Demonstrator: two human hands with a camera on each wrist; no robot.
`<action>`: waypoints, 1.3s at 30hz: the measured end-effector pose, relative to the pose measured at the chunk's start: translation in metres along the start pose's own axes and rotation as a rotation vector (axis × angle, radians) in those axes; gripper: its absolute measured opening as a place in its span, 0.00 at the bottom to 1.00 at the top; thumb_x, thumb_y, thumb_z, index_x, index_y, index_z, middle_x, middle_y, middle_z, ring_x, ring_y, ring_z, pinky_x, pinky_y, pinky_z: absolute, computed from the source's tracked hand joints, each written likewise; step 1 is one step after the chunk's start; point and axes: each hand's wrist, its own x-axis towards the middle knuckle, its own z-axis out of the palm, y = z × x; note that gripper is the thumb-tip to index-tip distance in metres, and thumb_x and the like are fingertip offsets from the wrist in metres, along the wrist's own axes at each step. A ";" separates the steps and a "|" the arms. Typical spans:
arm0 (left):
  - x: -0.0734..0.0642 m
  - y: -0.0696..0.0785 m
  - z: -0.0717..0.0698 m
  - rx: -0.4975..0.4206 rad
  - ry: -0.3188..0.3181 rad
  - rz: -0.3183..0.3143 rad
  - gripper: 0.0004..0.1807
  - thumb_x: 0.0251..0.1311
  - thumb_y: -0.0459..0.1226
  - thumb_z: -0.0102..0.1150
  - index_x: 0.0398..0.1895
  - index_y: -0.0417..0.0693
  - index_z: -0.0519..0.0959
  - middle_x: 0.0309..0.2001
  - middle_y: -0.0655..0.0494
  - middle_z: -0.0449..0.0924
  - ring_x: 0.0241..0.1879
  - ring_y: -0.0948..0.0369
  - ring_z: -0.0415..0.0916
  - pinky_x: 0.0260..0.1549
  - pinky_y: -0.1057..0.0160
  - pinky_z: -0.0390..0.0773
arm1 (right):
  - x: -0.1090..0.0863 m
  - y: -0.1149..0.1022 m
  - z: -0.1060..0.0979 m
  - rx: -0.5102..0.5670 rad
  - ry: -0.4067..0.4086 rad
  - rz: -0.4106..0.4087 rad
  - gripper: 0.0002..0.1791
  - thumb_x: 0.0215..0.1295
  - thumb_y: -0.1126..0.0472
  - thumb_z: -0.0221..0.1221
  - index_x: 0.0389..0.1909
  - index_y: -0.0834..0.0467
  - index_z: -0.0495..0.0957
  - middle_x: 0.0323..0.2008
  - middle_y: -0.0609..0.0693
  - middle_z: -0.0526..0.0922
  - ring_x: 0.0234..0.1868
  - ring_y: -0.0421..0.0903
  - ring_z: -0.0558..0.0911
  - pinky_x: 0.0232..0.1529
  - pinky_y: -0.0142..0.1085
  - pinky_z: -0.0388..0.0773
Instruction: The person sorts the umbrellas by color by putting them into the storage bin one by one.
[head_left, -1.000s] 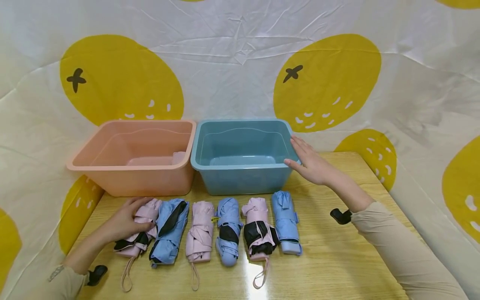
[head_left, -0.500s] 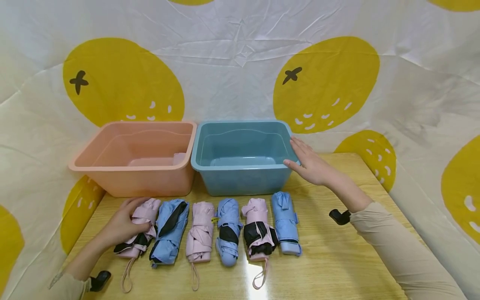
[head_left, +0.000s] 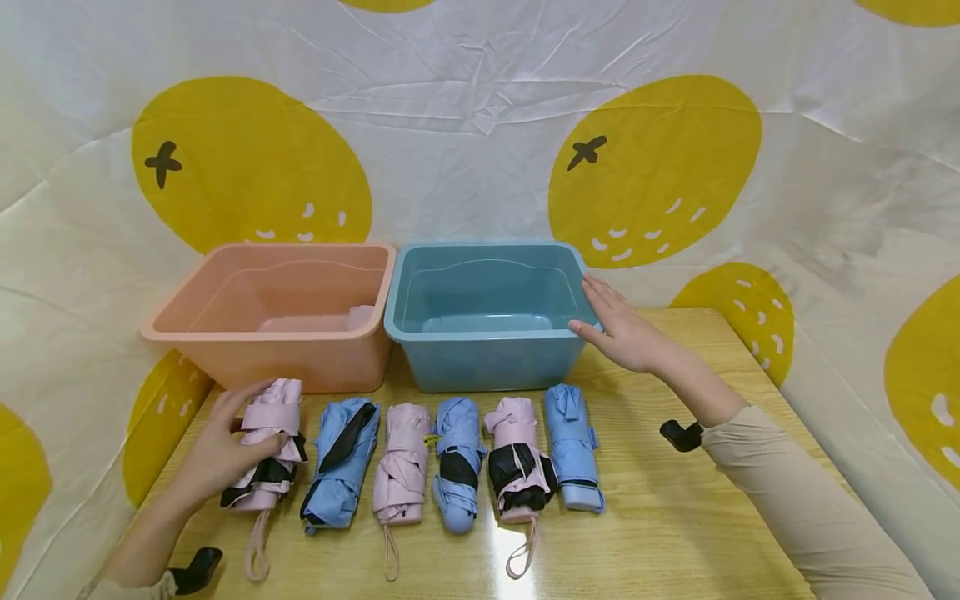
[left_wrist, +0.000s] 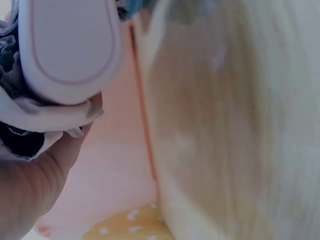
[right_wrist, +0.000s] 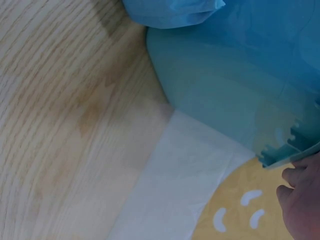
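Note:
My left hand point(head_left: 213, 454) grips a folded pink umbrella point(head_left: 273, 418) with black patches at the left end of a row of umbrellas. A wrist loop point(head_left: 257, 550) hangs from its handle end. In the left wrist view that pale pink handle end point(left_wrist: 70, 42) is close to the camera, with the thumb below it. My right hand point(head_left: 622, 329) rests on the right rim of a blue plastic bin point(head_left: 487, 358), its fingers fairly straight. The right wrist view shows only part of this hand point(right_wrist: 305, 200), at the bin's edge.
Beside the blue bin stands a pink bin point(head_left: 292, 362) with a small pale piece point(head_left: 360, 317) inside. In front lie a blue umbrella point(head_left: 341, 467), a pink one point(head_left: 401, 467) and several more, alternating in colour, on the wooden table point(head_left: 675, 517). A fruit-print cloth point(head_left: 465, 167) hangs behind.
My left hand has raised the far end of the pink umbrella and shifted it left, away from the neighbouring blue one. The right hand stays on the blue bin.

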 end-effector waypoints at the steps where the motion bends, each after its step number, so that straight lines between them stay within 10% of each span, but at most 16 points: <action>1: 0.000 0.003 -0.001 -0.014 0.010 0.003 0.44 0.57 0.31 0.73 0.77 0.40 0.64 0.68 0.33 0.61 0.51 0.39 0.70 0.34 0.70 0.76 | 0.000 0.000 0.000 0.001 0.002 0.000 0.47 0.82 0.39 0.45 0.82 0.68 0.39 0.84 0.62 0.37 0.83 0.60 0.36 0.80 0.59 0.38; 11: 0.004 0.035 -0.015 -0.250 0.131 0.045 0.47 0.60 0.21 0.66 0.81 0.54 0.61 0.65 0.69 0.61 0.45 0.70 0.73 0.35 0.74 0.82 | -0.001 0.002 0.001 0.005 0.014 0.009 0.46 0.82 0.41 0.46 0.82 0.68 0.40 0.84 0.62 0.38 0.84 0.59 0.37 0.80 0.59 0.39; 18: 0.023 0.057 -0.028 -0.736 0.205 0.124 0.46 0.58 0.12 0.55 0.79 0.50 0.64 0.65 0.56 0.64 0.46 0.65 0.78 0.36 0.73 0.84 | 0.000 0.006 0.004 -0.004 0.015 0.006 0.47 0.82 0.38 0.44 0.83 0.67 0.39 0.84 0.61 0.37 0.84 0.59 0.36 0.80 0.59 0.38; 23: 0.049 0.076 -0.035 -0.877 0.243 0.201 0.46 0.56 0.09 0.50 0.78 0.47 0.65 0.71 0.52 0.57 0.50 0.60 0.76 0.40 0.70 0.84 | 0.000 0.006 0.005 0.004 0.020 0.000 0.47 0.82 0.39 0.45 0.83 0.66 0.38 0.84 0.61 0.37 0.84 0.59 0.36 0.80 0.59 0.38; 34: 0.120 0.103 -0.060 -0.776 0.238 0.016 0.43 0.65 0.24 0.64 0.79 0.62 0.61 0.75 0.58 0.54 0.54 0.58 0.71 0.39 0.73 0.83 | 0.000 0.005 0.003 0.000 0.017 0.005 0.46 0.82 0.40 0.45 0.83 0.66 0.39 0.84 0.60 0.36 0.84 0.58 0.36 0.80 0.58 0.38; 39: 0.153 0.104 -0.066 -0.504 0.234 -0.126 0.45 0.66 0.37 0.70 0.80 0.72 0.58 0.69 0.57 0.58 0.51 0.59 0.69 0.32 0.74 0.82 | 0.002 0.003 0.004 -0.003 0.026 0.005 0.46 0.82 0.41 0.46 0.83 0.66 0.40 0.84 0.60 0.38 0.84 0.57 0.37 0.80 0.57 0.38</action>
